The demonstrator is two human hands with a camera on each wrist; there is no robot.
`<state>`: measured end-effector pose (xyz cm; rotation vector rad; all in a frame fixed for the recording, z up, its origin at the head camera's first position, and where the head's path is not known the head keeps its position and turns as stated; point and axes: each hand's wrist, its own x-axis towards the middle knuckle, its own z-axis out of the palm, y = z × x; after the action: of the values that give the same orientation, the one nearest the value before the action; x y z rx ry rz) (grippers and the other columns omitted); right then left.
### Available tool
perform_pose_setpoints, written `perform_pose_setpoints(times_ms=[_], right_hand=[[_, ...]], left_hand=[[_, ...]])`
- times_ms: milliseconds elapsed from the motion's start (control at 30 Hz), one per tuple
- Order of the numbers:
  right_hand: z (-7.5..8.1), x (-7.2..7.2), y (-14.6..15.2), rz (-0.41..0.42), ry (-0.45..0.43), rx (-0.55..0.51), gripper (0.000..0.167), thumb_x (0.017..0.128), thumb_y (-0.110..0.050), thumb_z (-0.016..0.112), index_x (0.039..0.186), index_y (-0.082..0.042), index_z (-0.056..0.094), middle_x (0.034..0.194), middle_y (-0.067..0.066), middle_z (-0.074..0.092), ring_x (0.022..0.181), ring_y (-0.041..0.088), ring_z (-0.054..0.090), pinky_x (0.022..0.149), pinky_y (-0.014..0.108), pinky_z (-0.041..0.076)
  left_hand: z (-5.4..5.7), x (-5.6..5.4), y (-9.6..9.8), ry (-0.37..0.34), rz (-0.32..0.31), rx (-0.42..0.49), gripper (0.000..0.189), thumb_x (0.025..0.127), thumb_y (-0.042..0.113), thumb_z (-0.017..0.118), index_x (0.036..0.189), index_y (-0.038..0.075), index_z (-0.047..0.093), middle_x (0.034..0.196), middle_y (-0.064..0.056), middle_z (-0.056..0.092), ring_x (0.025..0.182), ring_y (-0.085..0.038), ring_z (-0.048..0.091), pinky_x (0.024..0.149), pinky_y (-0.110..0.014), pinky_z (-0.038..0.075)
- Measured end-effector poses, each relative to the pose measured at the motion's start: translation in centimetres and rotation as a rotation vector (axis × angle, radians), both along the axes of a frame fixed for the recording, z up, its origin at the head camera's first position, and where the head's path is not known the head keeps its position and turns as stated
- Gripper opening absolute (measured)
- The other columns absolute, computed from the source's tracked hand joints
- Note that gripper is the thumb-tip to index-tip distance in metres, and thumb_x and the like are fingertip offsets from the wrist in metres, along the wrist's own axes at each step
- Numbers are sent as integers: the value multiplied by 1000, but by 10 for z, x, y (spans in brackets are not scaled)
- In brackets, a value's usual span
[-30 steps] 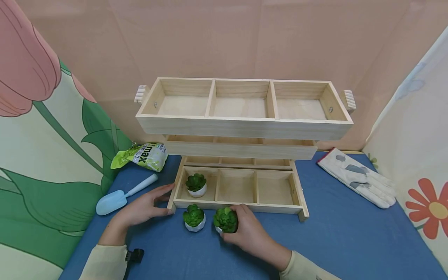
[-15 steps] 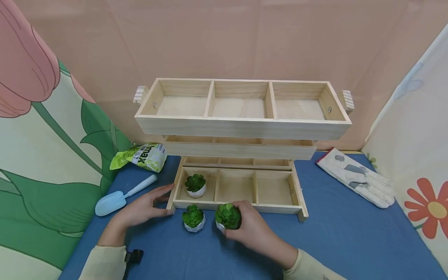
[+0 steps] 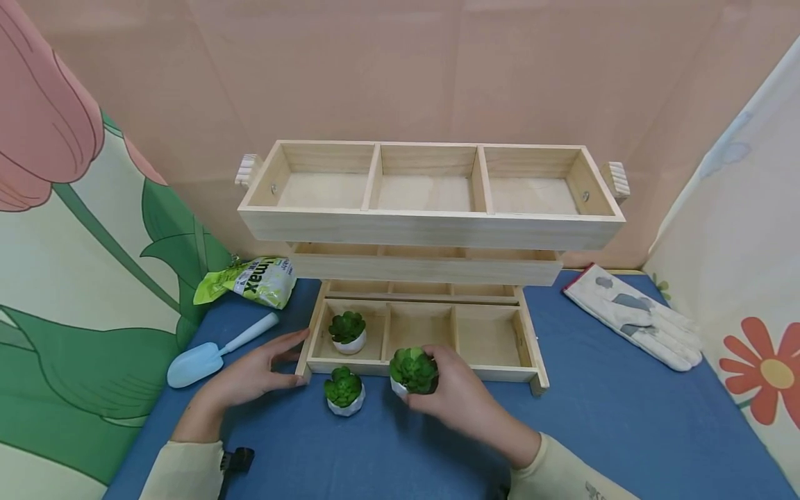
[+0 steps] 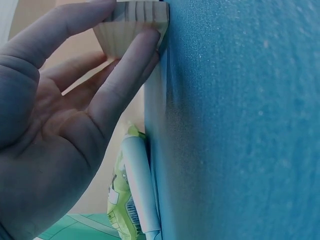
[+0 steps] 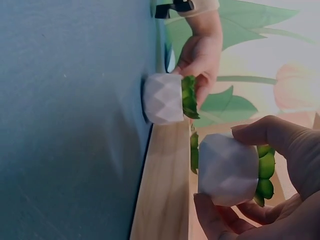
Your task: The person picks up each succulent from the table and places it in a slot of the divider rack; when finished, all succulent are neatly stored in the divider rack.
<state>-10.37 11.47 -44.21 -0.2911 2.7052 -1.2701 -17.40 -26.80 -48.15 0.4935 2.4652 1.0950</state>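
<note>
Clearly, your right hand (image 3: 461, 396) grasped a small plant (image 3: 411, 371) by its white pot (image 5: 227, 167), thumb and fingers on opposite sides, probably to spare the leaves (image 5: 266, 165). The pot was off the table (image 3: 375, 458), near the front board (image 3: 500, 373) of the low wooden box (image 3: 421, 328); whether directly above it, I could not tell. Your left hand (image 3: 253, 375) touched the box's left end (image 4: 120, 35) with rather straight fingers, perhaps for steadying. A second plant (image 3: 347, 328) stood in the left compartment (image 3: 376, 333), a third plant (image 3: 343, 387) before the box.

In the head view, the right hand (image 3: 459, 390) partly hides its plant (image 3: 412, 369); a sleeve (image 3: 562, 472) runs off bottom right; at left, fine print on the bag (image 3: 275, 286) seems illegible.
</note>
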Motion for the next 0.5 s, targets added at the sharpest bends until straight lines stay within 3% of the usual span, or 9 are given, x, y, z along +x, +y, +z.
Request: perform_pose_setpoints(times_ms=[500], right_hand=[[12,-14,7,-53,-33,-12,73,78,-25,93,137,4,60,121,14,64,99,20,67,83,39,60]], left_hand=[[0,0,-1,-2,0,0,94,97,36,81,171,16,27,176,-23,27,145,-45,56,103,-46,55]])
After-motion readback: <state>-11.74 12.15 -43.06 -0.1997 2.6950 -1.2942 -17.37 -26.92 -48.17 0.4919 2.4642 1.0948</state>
